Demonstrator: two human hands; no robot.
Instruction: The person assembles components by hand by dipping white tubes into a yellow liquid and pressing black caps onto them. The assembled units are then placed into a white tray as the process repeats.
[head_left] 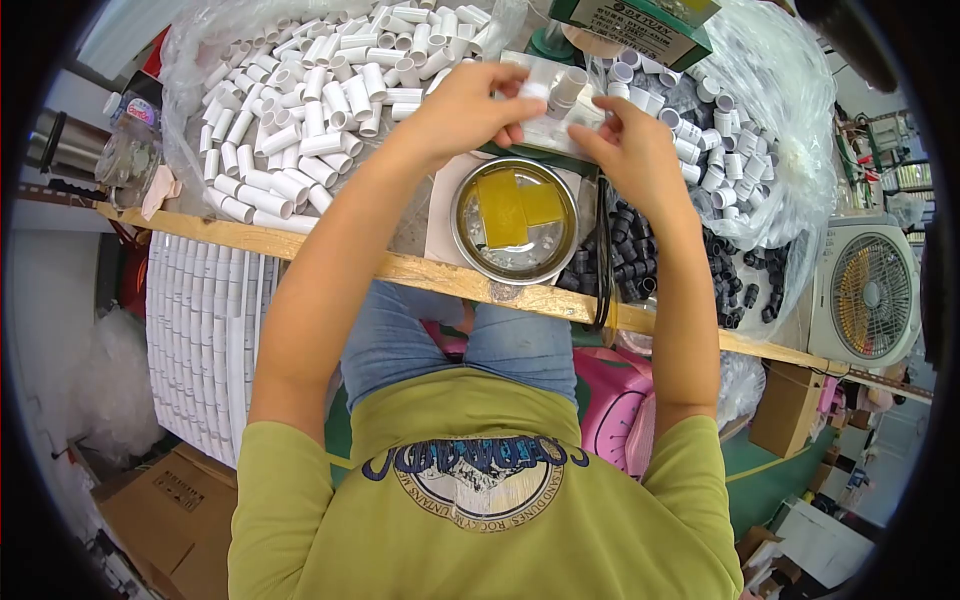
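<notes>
Far left: see clear jar [130, 150] above end of wooden worktop edge [240, 236]. Lower left, below edge: rows of stacked white tubes [195, 330]. Upper left: big loose heap of white tubes [300, 110], with clear plastic around it.

Top centre: left hand [478, 105] narrow, fingertips at blurred white piece [535, 92]; can't tell if gripped. Below, just above centre of frame: round metal bowl [515, 277] with yellow slabs [500, 210] inside. Just right of white piece: pale ringed cylinder [570, 87], between both hands, over pale block [552, 130].

Right of centre, upper part: dark cable [603, 250] hanging over edge; green box [635, 28] at top; right hand [632, 150] with thumb and fingers parted, near cylinder, nothing visible in grip. Beneath that forearm: black fittings [632, 250] on both sides.

Upper right: short white fittings [735, 155] inside clear plastic bag [800, 130]. Far right: grey fan [868, 290].
</notes>
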